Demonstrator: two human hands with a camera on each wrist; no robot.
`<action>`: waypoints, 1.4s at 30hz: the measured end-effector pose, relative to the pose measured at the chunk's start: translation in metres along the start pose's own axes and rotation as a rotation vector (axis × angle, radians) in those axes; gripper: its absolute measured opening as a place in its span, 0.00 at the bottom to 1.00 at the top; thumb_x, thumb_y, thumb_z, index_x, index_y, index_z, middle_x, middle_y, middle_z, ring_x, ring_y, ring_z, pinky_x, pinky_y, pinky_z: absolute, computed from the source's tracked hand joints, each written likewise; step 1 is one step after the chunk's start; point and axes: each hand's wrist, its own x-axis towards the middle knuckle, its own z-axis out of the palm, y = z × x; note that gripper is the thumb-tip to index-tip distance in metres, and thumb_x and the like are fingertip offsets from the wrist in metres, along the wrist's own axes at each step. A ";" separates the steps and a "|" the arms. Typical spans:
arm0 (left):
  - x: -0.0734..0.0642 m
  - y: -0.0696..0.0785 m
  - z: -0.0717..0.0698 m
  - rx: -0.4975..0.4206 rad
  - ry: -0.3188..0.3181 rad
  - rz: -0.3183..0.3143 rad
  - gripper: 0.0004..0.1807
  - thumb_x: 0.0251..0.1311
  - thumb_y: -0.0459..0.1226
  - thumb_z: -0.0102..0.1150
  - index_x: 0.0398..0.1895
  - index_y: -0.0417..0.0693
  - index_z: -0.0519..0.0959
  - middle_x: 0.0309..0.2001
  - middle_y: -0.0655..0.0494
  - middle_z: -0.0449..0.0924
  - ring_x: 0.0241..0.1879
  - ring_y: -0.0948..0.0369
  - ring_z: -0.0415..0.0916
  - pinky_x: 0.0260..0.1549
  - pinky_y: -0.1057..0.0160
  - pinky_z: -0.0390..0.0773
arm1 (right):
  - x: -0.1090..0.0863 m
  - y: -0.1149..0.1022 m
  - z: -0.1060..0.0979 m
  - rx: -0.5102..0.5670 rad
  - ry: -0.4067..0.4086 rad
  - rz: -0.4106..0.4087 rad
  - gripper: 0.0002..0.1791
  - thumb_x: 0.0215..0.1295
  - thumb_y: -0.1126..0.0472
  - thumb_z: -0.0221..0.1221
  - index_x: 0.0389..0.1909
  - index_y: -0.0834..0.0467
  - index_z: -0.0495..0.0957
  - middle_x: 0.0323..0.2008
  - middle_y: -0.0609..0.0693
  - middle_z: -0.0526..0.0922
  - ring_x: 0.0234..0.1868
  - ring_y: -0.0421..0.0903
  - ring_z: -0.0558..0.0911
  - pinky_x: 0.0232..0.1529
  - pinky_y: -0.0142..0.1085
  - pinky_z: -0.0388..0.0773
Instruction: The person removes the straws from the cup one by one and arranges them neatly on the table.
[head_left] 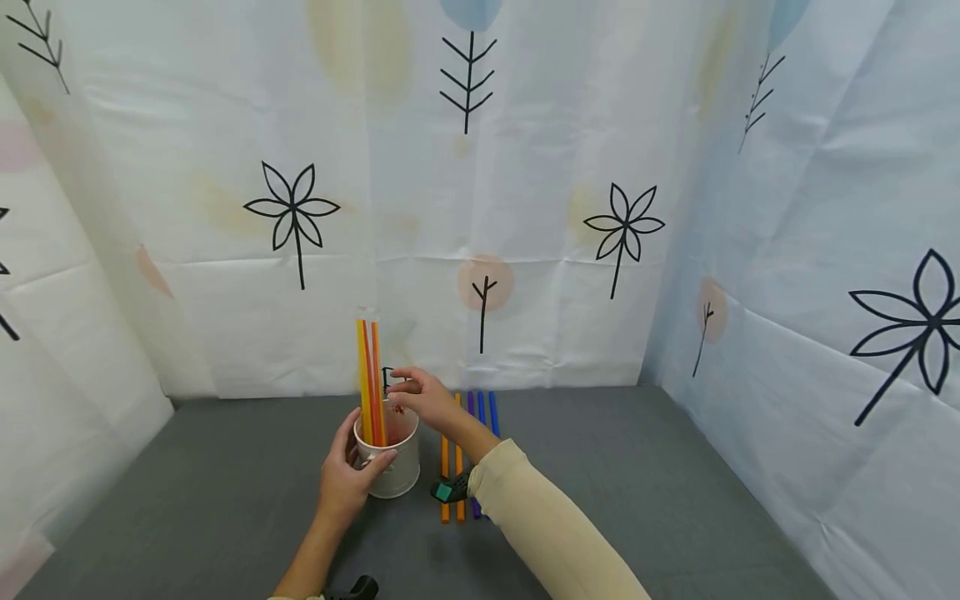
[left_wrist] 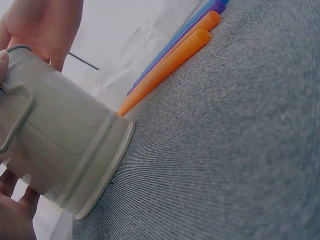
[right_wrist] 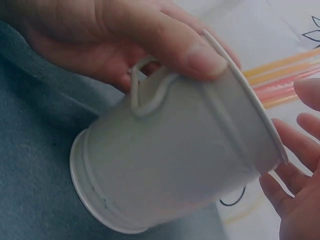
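Observation:
A white pot [head_left: 405, 467] with a small looped side handle [right_wrist: 150, 92] stands on the grey table. Yellow, orange and red drinking straws [head_left: 367, 367] rise out of it, leaning to its left side. My left hand [head_left: 347, 479] grips the pot's left side, thumb over the near rim [right_wrist: 205, 60]. At the far right of the rim is my right hand [head_left: 431, 404], its fingers loosely extended above the opening and nothing visible in them. The right wrist view has those fingers [right_wrist: 300, 145] beside the rim; whether they touch it I cannot tell.
Right of the pot, two orange straws [head_left: 446, 508], a purple straw [head_left: 476, 507] and blue straws [head_left: 493, 408] lie side by side, partly under my right forearm. White printed cloth [head_left: 540, 333] walls the grey table [head_left: 247, 475] at the back and sides.

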 end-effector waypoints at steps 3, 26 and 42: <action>0.000 0.000 0.001 0.004 -0.009 0.004 0.45 0.53 0.36 0.72 0.73 0.46 0.59 0.65 0.40 0.66 0.63 0.46 0.65 0.63 0.41 0.61 | 0.002 0.002 0.004 0.011 -0.006 0.011 0.25 0.70 0.64 0.56 0.66 0.62 0.67 0.54 0.59 0.80 0.53 0.51 0.79 0.53 0.45 0.77; 0.000 0.000 0.001 0.008 -0.003 -0.002 0.44 0.54 0.36 0.72 0.73 0.47 0.59 0.66 0.41 0.65 0.64 0.46 0.64 0.63 0.42 0.62 | 0.005 -0.004 0.024 -0.051 0.153 0.000 0.18 0.63 0.63 0.64 0.54 0.59 0.78 0.37 0.49 0.84 0.39 0.42 0.81 0.48 0.37 0.80; -0.001 0.007 0.000 -0.006 -0.007 0.010 0.45 0.53 0.32 0.71 0.73 0.42 0.58 0.66 0.36 0.65 0.64 0.44 0.64 0.63 0.40 0.61 | 0.011 -0.002 0.031 -0.179 0.268 -0.007 0.08 0.59 0.65 0.66 0.39 0.60 0.82 0.27 0.45 0.81 0.28 0.39 0.77 0.37 0.31 0.78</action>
